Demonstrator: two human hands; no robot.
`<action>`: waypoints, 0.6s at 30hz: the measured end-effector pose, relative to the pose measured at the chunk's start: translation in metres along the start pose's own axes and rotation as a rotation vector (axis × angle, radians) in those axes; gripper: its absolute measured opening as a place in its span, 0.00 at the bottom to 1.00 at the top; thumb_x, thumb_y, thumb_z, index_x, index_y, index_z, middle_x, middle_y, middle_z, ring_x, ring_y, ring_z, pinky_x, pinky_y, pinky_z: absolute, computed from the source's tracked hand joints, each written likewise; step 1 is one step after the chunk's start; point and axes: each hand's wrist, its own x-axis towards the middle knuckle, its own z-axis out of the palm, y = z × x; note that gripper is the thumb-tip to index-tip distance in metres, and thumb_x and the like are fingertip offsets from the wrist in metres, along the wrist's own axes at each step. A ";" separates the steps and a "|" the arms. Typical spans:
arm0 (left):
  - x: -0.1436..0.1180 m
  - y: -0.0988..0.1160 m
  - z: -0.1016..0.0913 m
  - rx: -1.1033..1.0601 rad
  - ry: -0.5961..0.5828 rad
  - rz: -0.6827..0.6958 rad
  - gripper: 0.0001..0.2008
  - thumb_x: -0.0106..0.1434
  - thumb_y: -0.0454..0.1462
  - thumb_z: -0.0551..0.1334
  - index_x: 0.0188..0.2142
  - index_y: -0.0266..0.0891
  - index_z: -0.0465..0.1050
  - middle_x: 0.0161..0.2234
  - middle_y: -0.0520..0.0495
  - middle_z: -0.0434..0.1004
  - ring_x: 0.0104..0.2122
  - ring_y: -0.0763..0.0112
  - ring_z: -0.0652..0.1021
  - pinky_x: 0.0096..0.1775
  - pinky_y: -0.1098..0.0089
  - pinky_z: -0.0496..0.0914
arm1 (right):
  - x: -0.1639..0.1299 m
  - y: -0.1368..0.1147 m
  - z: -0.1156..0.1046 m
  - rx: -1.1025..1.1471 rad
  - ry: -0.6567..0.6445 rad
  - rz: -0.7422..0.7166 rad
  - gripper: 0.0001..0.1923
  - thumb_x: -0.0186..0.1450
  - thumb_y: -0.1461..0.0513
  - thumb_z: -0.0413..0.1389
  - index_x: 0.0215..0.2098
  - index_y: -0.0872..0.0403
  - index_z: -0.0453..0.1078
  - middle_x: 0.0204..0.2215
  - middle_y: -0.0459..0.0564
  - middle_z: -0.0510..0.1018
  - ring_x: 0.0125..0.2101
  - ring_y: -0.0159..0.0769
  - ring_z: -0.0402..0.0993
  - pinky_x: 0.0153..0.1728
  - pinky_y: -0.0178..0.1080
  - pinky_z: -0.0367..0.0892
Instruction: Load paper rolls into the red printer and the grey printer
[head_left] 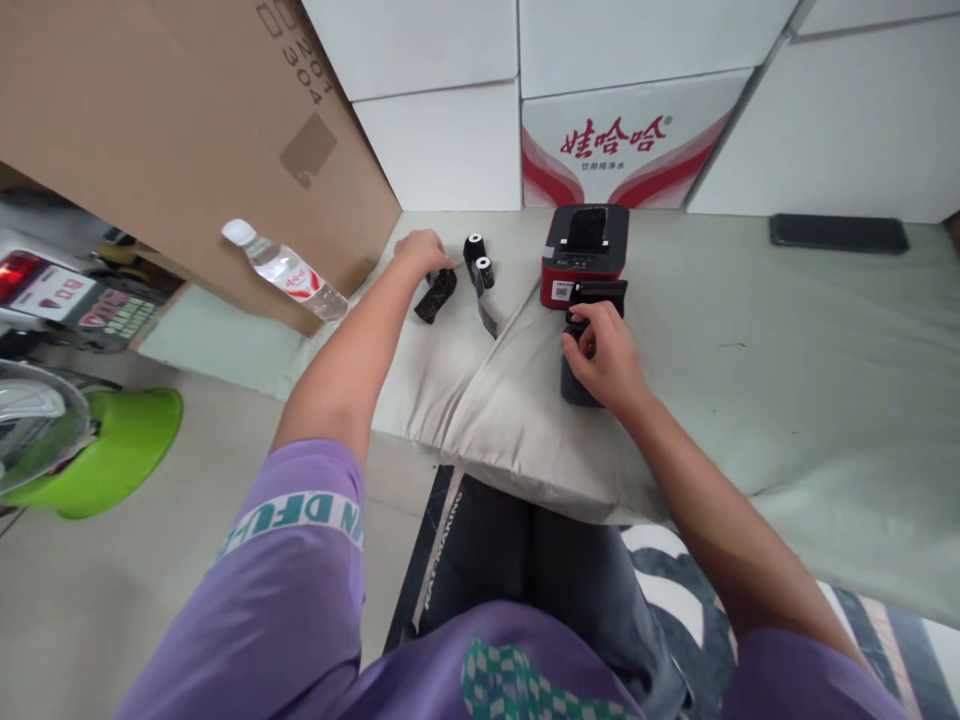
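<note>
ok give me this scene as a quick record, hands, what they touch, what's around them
left hand: reaching out, fingers on a black roll
right hand: gripping a black cartridge that lies on the cloth
near left hand: ribbon spools with a loose black strip
behind right hand: red and black label printer, lid open
surface: pale cloth-covered table
also there: water bottle, black phone, cardboard box

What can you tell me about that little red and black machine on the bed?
The small printer is a boxy machine with a red body and black top, plastic by its look. It stands upright on the pale cloth, near the white boxes. A white label sits on its front. A black part lies against its front.
</note>
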 end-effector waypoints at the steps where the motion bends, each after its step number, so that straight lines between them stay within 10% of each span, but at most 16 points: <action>1: -0.004 0.002 0.000 0.024 0.001 0.001 0.18 0.58 0.42 0.75 0.48 0.41 0.86 0.53 0.38 0.88 0.55 0.48 0.83 0.60 0.52 0.75 | 0.000 0.001 0.001 0.001 0.001 -0.002 0.16 0.71 0.61 0.54 0.57 0.50 0.69 0.52 0.55 0.77 0.27 0.31 0.69 0.37 0.43 0.73; 9: -0.082 0.020 -0.035 0.041 0.122 0.234 0.21 0.74 0.39 0.59 0.62 0.43 0.80 0.60 0.38 0.82 0.60 0.51 0.79 0.62 0.54 0.71 | 0.000 0.011 0.008 0.066 0.188 -0.059 0.14 0.69 0.63 0.58 0.53 0.46 0.70 0.44 0.50 0.79 0.27 0.33 0.68 0.35 0.43 0.72; 18: -0.232 0.155 -0.022 0.290 0.100 0.766 0.20 0.72 0.29 0.59 0.60 0.34 0.79 0.52 0.33 0.85 0.50 0.51 0.85 0.45 0.60 0.74 | 0.025 0.055 -0.023 0.105 0.587 0.275 0.08 0.70 0.67 0.57 0.46 0.51 0.70 0.41 0.50 0.77 0.34 0.35 0.74 0.36 0.40 0.69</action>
